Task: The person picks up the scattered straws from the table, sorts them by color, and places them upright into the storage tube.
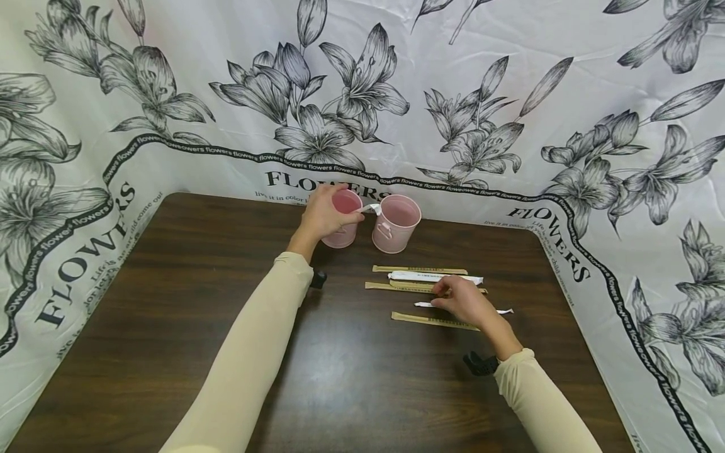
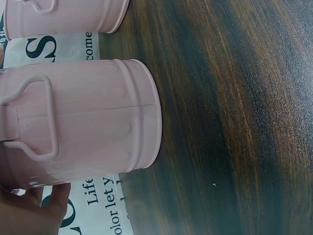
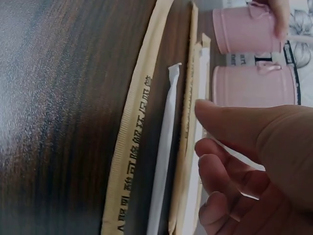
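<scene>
Head view: I logged one left hand (image 1: 331, 212), curled firmly on the rim of a pink pail (image 1: 342, 238); a second pail (image 1: 398, 225), just beside; one right hand (image 1: 466, 302) over paper-wrapped straws (image 1: 435, 320) on a dark table (image 1: 362, 384).

Left wrist view: the gripped pail, handle outward.

Right wrist view: thumb and fingers loosely bent, gapped—nothing held—near one thin white straw (image 3: 165, 132).
</scene>
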### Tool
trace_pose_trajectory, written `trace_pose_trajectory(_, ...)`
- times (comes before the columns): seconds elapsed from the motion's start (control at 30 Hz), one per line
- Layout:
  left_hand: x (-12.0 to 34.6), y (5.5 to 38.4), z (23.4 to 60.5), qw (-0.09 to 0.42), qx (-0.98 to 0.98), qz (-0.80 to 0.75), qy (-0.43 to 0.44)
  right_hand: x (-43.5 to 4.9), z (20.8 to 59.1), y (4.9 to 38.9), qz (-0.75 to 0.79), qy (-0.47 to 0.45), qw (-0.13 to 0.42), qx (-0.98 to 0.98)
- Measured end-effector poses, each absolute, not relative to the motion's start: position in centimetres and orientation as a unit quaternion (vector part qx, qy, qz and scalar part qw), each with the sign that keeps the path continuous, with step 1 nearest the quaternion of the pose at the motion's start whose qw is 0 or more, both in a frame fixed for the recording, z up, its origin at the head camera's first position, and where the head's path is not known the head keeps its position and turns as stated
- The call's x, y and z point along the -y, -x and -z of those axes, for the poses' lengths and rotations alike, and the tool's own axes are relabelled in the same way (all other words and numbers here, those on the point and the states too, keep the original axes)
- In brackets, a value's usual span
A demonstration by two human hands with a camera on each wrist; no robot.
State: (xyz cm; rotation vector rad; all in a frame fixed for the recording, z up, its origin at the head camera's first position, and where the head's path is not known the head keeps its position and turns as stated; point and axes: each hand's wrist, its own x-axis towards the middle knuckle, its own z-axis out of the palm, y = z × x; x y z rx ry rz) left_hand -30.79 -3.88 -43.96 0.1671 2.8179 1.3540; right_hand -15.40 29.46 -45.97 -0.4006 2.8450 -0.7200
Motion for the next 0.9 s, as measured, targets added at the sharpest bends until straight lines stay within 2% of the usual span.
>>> trace_pose_trajectory(0.33, 3.9, 30.8, 43.9, 0.005, -0.901, -0.43, -0.058, -29.3, 47.2, 15.3, 0.225, 0.137, 0.123, -0.957)
trace_pose_trajectory(0.67, 3.9, 30.8, 44.1, 0.005, -0.899, -0.435, -0.055, -29.1, 48.1, 15.0, 0.232, 0.151, 0.103, -0.955)
trace_pose_trajectory(0.9, 3.8, 30.8, 44.0, 0.002, -0.898, -0.436, -0.056, -29.2, 46.4, 15.3, 0.242, 0.153, 0.102, -0.953)
